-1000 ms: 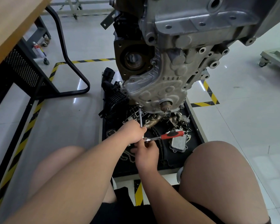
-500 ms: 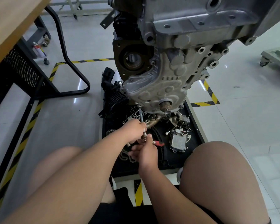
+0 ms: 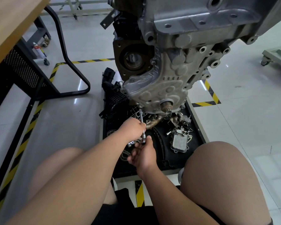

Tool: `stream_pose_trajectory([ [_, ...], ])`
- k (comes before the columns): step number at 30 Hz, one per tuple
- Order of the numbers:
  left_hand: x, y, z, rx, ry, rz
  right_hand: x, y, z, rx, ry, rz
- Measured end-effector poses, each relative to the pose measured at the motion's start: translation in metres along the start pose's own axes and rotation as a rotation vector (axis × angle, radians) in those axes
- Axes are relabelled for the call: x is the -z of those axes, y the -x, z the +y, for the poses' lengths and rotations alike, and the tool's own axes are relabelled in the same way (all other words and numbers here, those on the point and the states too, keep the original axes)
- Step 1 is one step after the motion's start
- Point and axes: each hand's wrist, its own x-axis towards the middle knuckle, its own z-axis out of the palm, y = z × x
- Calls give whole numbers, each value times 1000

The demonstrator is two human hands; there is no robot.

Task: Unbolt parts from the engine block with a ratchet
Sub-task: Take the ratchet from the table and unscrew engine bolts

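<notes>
Left hand [image 3: 134, 128] closed around the slim chrome extension bar [image 3: 142, 120], steadying it. Right hand [image 3: 143, 155] wrapped on the ratchet at the bar's near end, handle now hidden (its red grip stuck out to the right a second ago), so probably mid-swing on a loosening stroke. Socket end seated on a bolt at the near edge of the dimpled cast-aluminium engine cover [image 3: 154, 93]. Nearer and to the right, a ribbed grey metal cooler [image 3: 180, 141] among loose parts on the black tray [image 3: 172, 161].
</notes>
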Motion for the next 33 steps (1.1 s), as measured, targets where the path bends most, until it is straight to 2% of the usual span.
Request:
stream_pose_trajectory([
  [14, 0, -1, 3, -4, -83, 14, 2, -5, 5, 224, 94, 120],
  [20, 0, 0, 5, 16, -92, 13, 2, -1, 4, 249, 133, 160],
  [26, 0, 0, 7, 41, -38, -8, 3, -5, 4, 214, 86, 120],
  [33, -2, 4, 8, 167, 140, -133, 3, -7, 0, 59, -107, 31],
])
